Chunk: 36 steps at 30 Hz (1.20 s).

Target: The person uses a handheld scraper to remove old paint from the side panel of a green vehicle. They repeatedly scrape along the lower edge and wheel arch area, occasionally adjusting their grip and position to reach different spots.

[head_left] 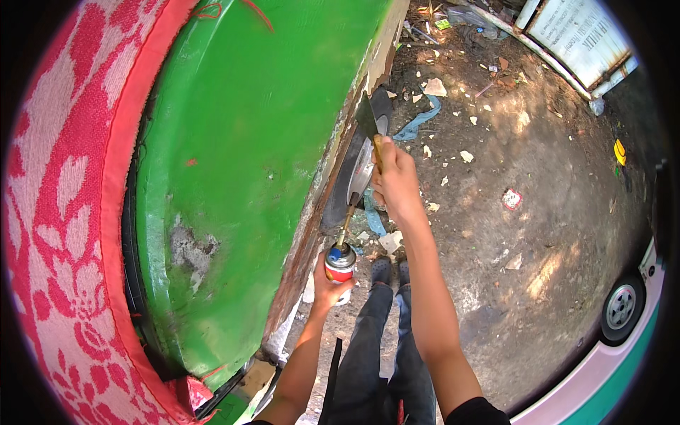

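Note:
My left hand point(323, 289) grips a gas canister point(341, 272) with a brass blowtorch head point(346, 223) and a blue knob. The nozzle points away from me, along the side of a green vehicle body point(249, 149); no flame can be made out. Between my right hand's point(397, 175) fingers is the wooden handle of a scraper point(366, 119). Its flat dark blade is at the body's side, above the wheel point(361, 164); whether it touches is hard to tell. Along this side the surface point(305, 228) looks brown and patchy, with peeling, cracked paint.
Pale flakes point(435, 87) and blue cloth strips point(419, 119) litter the dirt ground. Red patterned fabric point(64, 212) borders the green surface at left. A pink and teal vehicle point(589, 377) stands at lower right, and a framed sign bearing writing point(576, 40) at upper right.

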Available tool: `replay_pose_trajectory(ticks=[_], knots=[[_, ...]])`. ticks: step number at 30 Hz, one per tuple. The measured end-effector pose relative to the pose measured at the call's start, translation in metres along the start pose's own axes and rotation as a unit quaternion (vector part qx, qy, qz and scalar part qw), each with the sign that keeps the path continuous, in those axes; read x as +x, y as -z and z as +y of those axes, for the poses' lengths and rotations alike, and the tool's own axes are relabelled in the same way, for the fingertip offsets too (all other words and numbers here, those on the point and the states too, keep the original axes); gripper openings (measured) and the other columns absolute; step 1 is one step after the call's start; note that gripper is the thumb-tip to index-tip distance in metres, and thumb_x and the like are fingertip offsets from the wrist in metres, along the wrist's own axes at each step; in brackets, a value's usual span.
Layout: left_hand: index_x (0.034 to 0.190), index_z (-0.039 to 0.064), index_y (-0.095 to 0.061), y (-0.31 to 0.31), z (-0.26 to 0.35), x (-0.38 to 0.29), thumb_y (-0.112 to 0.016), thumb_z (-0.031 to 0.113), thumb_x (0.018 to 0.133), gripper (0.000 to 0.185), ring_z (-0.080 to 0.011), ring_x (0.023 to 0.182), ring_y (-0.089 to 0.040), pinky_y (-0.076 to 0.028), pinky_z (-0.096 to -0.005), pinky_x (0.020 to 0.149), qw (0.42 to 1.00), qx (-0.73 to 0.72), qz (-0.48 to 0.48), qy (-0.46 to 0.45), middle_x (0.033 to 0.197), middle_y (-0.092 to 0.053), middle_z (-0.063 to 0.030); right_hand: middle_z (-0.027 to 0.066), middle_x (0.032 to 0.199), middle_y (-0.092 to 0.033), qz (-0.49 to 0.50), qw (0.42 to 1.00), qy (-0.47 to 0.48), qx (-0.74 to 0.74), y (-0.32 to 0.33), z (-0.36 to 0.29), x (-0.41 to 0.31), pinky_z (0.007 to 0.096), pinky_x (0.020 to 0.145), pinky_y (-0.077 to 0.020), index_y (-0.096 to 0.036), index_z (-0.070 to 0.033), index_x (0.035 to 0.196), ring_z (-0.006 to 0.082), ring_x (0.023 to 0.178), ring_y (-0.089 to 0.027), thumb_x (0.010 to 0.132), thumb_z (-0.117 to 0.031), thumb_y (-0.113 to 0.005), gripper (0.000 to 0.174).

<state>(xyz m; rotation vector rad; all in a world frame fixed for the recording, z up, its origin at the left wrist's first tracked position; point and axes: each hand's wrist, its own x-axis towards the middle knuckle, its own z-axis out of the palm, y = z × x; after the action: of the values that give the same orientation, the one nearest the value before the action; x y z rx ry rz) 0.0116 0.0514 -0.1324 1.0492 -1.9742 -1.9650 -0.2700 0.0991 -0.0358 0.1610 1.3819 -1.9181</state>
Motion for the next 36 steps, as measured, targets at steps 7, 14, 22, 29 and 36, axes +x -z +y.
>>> replay_pose_trajectory(ticks=[7, 14, 22, 29, 36], knots=[[0.121, 0.004, -0.050, 0.002, -0.003, -0.002, -0.089, 0.009, 0.060, 0.073, -0.0164, 0.091, -0.064, -0.051, -0.0329, 0.085, 0.998, 0.050, 0.030, -0.020, 0.102, -0.066, -0.0077, -0.0066, 0.053, -0.032, 0.040, 0.998, 0.019, -0.048, 0.030, -0.003, -0.054, 0.0234, 0.035, -0.0207, -0.048, -0.008, 0.087, 0.0036, 0.040, -0.026, 0.107, -0.047, -0.039, 0.045], [0.116, 0.005, -0.048, -0.020, 0.023, 0.025, -0.087, 0.005, 0.065, 0.064, -0.0153, 0.091, -0.062, -0.051, -0.0319, 0.083, 0.994, 0.012, 0.098, -0.050, 0.103, -0.063, -0.0068, -0.0061, 0.052, -0.032, 0.079, 0.996, -0.021, -0.021, 0.063, 0.014, -0.092, 0.0240, 0.036, -0.0195, -0.050, -0.007, 0.090, 0.0043, 0.040, -0.025, 0.107, -0.048, -0.038, 0.046], [0.112, 0.004, -0.048, -0.032, 0.047, 0.036, -0.087, 0.006, 0.067, 0.060, -0.0159, 0.089, -0.062, -0.051, -0.0320, 0.080, 0.989, 0.023, 0.123, -0.080, 0.100, -0.063, -0.0081, -0.0059, 0.052, -0.034, 0.063, 0.997, -0.030, -0.033, 0.070, 0.035, -0.116, 0.0242, 0.035, -0.0238, -0.050, -0.006, 0.086, 0.0036, 0.039, -0.027, 0.108, -0.045, -0.038, 0.046], [0.111, 0.004, -0.048, -0.027, 0.044, 0.035, -0.087, 0.005, 0.067, 0.059, -0.0158, 0.088, -0.063, -0.052, -0.0306, 0.078, 0.987, 0.015, 0.125, -0.098, 0.100, -0.065, -0.0084, -0.0064, 0.052, -0.034, 0.072, 0.995, -0.023, -0.060, 0.073, 0.040, -0.123, 0.0237, 0.036, -0.0247, -0.057, -0.004, 0.090, 0.0035, 0.040, -0.029, 0.107, -0.047, -0.040, 0.049], [0.113, 0.003, -0.048, -0.023, 0.041, 0.036, -0.087, 0.005, 0.067, 0.060, -0.0157, 0.090, -0.063, -0.052, -0.0314, 0.080, 0.987, 0.027, 0.126, -0.097, 0.101, -0.064, -0.0083, -0.0051, 0.054, -0.035, 0.063, 0.994, -0.033, -0.082, 0.085, 0.049, -0.121, 0.0225, 0.040, -0.0254, -0.053, -0.007, 0.089, 0.0040, 0.045, -0.029, 0.107, -0.048, -0.041, 0.046]])
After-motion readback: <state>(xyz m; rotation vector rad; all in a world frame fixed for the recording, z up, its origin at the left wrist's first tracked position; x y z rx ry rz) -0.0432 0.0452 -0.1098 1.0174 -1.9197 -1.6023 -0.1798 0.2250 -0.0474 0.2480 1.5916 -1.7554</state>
